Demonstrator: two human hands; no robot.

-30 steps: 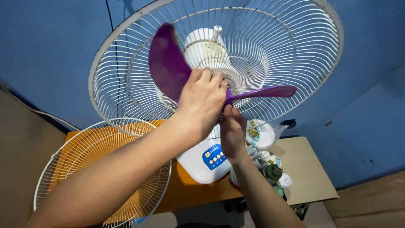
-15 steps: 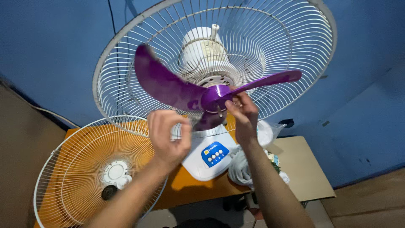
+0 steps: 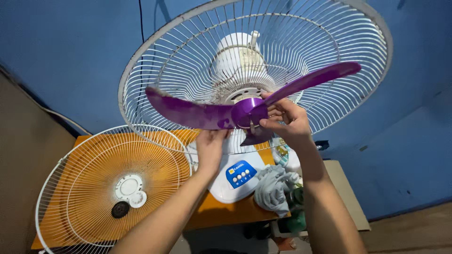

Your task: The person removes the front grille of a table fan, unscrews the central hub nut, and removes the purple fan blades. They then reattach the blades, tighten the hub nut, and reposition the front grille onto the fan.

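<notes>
A purple three-bladed fan propeller (image 3: 197, 113) is held just in front of the white rear fan guard (image 3: 339, 42) and the white motor housing (image 3: 238, 59). My right hand (image 3: 285, 120) pinches the propeller's hub (image 3: 247, 112) from the right. My left hand (image 3: 210, 146) grips the lower edge of the left blade from below. The motor shaft behind the hub is hidden.
A white front fan guard (image 3: 101, 181) leans on an orange table (image 3: 221, 214) at lower left. The fan's white base with a blue button panel (image 3: 238, 174) stands on the table. A grey cloth (image 3: 273, 188) and small bottles lie at right. Blue wall behind.
The propeller has come forward off the motor and turned. My left hand left the hub and dropped to the left blade's lower edge. My right hand moved up onto the hub.
</notes>
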